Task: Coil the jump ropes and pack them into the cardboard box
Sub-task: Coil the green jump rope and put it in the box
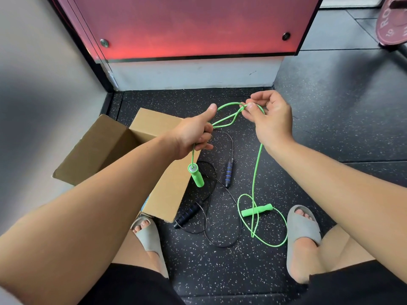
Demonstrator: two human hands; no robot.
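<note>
The speckled black floor carries everything. On it lie a cardboard box at nine o'clock, a black jump rope at centre, and a green handle at five o'clock.

A round maroon disc stood at the far right edge of the floor, partly cut off. On it, pale letters read "RO", with the rest out of view, and a small "10" sat below them.

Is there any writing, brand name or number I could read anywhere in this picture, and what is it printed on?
"RO": large pale letters on the round dark red plate at the top right; the word is cut off by the picture's edge.
"10": a small number lower on the same plate, only roughly legible.
The cardboard box, the green jump rope and the black jump rope show no readable text.
</note>
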